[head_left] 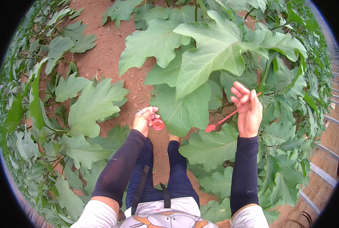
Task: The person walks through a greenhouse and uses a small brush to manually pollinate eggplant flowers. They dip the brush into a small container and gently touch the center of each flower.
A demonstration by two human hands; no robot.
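A small red round cup (158, 124) hangs at the fingertips of my left hand (144, 118), its open top facing up. Something thin and pale, perhaps a wire or string, also shows between those fingers. Between thumb and fingers, my right hand (248, 114) grips a thin reddish stick (229, 115), palm turned up. Its bright red tip (210, 128) points down and left, over a lobed leaf (212, 145). Large leaves of what look like eggplant plants (183, 108) fill the space between and beyond both hands.
Reddish-brown soil (106, 37) forms a narrow path between two leafy rows. On the left, broad leaves (91, 105) reach into the path. My legs (176, 168) stand on the soil below my hands. Metal bars (324, 172) run along the far right edge.
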